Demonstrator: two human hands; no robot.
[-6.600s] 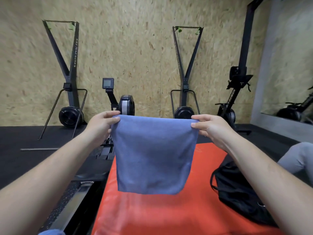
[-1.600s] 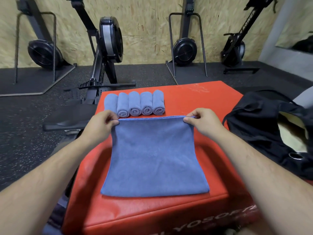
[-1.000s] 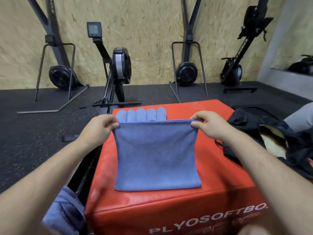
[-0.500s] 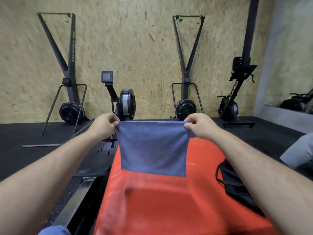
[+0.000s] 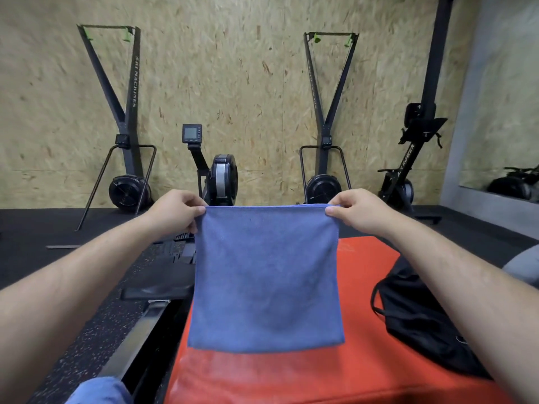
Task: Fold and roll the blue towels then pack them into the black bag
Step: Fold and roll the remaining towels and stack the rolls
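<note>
Blue towel (image 5: 267, 275) hangs flat in mid-air at centre frame, roughly square. Its top edge is pulled straight, and its bottom edge hangs loose over a red padded box (image 5: 364, 374). L hand (image 5: 175, 209) has the top left corner, R hand (image 5: 357, 209) the top right. Each grip is a pinch, thumb & curled fingers pressed onto the cloth. Bare forearms reach in from the near corners.

Black bag (image 5: 417, 316) lies on the box's right side, just right of the towel, w/ a strap looping at its left edge; can't tell if it's open. A bit of blue cloth (image 5: 99, 392) shows at the near left edge, partly cut off. A patch of grey fabric (image 5: 522, 263) sits at the right edge.

Left of the box, a rowing machine (image 5: 223, 179) w/ small monitor stands on black speckled floor (image 5: 43, 234). Against the far chipboard wall (image 5: 233, 83): a V-framed ski machine (image 5: 128, 118) at left, a second ski machine (image 5: 325, 118) at right. Further right is an upright black machine (image 5: 420, 135), then a mirror (image 5: 501, 112).
</note>
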